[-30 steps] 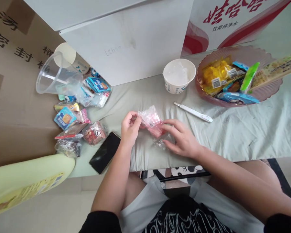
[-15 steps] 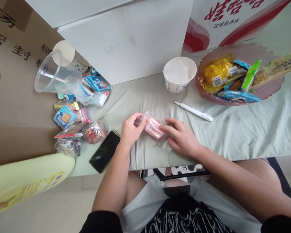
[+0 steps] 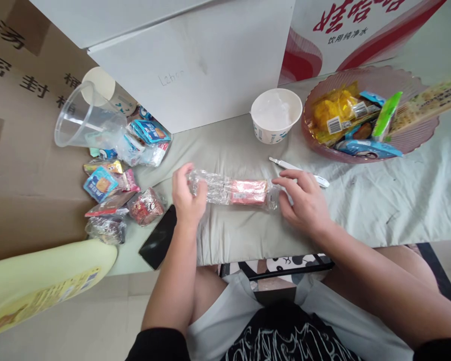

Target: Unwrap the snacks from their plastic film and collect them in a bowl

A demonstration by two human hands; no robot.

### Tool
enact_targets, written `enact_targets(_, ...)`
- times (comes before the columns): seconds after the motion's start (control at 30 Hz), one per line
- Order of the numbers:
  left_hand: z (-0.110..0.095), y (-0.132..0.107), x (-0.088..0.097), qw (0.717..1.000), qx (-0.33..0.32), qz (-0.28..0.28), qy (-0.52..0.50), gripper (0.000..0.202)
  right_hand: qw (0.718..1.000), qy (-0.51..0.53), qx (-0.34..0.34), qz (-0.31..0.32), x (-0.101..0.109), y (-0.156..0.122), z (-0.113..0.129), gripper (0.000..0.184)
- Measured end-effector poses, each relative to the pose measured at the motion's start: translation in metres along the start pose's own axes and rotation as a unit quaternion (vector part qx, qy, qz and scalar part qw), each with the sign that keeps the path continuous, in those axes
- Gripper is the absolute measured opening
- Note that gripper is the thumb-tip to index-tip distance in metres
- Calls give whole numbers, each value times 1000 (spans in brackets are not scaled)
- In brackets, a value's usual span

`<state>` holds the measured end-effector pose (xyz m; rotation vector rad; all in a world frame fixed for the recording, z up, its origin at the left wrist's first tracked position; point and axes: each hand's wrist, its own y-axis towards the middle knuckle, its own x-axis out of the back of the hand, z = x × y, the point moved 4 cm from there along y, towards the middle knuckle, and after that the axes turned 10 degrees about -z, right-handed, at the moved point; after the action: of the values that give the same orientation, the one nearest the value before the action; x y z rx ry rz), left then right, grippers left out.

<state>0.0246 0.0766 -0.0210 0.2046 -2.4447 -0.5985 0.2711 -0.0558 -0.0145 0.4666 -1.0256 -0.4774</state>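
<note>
A long clear plastic wrapper with pink snack pieces inside (image 3: 236, 191) lies stretched out flat on the pale green cloth (image 3: 379, 200). My left hand (image 3: 186, 196) pinches its left end with closed fingers. My right hand (image 3: 304, 200) grips the right end, fingers curled over it. A white pen-shaped tool (image 3: 298, 171) lies just behind my right hand.
A pile of small snack packets (image 3: 115, 180) and a tipped clear plastic cup (image 3: 84, 123) sit at the left, with a black phone (image 3: 158, 242) near the edge. A white paper bowl (image 3: 276, 114) and a pink bowl of snacks (image 3: 368, 120) stand at the back right.
The wrapper was bunched up between my hands; my hands have moved apart and pulled it out straight and flat on the cloth.
</note>
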Motion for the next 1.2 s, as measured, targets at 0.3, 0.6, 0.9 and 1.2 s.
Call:
enact_targets(0.3,3,-6,-6,990,-88,100,53,18,990,-110,-22,91,-9,-5,-5,26)
enact_targets(0.6,-8,-2,4,994,-95,33,-45,24,998,-44,-20,30,-1,0,-10,22)
enact_targets(0.9,-12,-8,-13,970,-34,239,-34,16,998,-20,-56,19,0,4,-12,21)
enact_targets(1.2,-14,0,-1,994,-61,73,-55,25,992,22,-50,116,-15,0,-15,27)
